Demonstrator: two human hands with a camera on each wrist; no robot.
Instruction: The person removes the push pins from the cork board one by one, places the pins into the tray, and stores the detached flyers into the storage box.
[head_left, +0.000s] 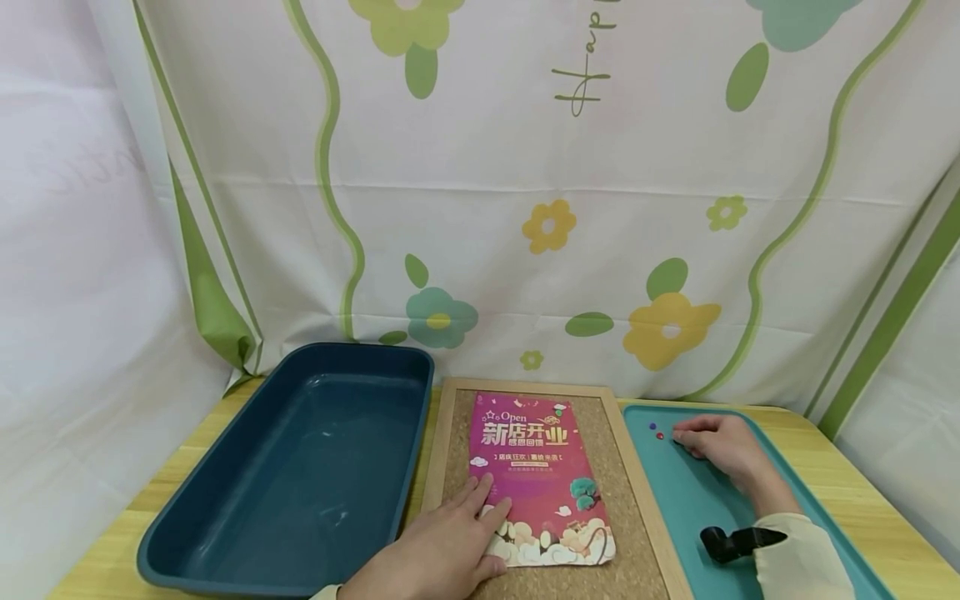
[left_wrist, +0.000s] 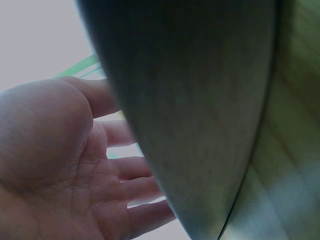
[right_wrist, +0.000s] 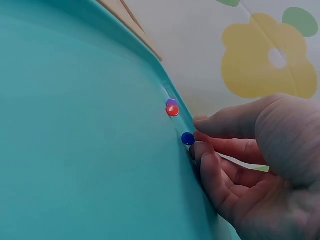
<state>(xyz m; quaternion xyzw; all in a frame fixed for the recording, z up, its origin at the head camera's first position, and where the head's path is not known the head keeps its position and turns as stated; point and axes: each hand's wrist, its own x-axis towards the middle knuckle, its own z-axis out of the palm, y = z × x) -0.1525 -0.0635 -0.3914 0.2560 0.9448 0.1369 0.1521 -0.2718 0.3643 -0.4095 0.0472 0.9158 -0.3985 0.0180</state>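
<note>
A red and purple poster (head_left: 525, 475) with printed lettering lies on a wood-framed cork board (head_left: 626, 517). My left hand (head_left: 450, 533) rests on the poster's lower left part, fingers spread and fairly straight; its palm fills the left side of the left wrist view. Over the turquoise tray (head_left: 656, 483), my right hand (head_left: 731, 450) has its thumb and fingertips brought together at a blue thumbtack (right_wrist: 188, 138) by the tray's far edge. Close by on the tray lie a red thumbtack (right_wrist: 172, 110) and a purple thumbtack (right_wrist: 171, 102).
A deep dark blue basin (head_left: 300, 483) stands left of the cork board. A black strap piece (head_left: 738, 543) sits at my right wrist. Behind everything hangs a white curtain (head_left: 465, 225) with printed flowers. The wooden table (head_left: 870, 458) shows at the right.
</note>
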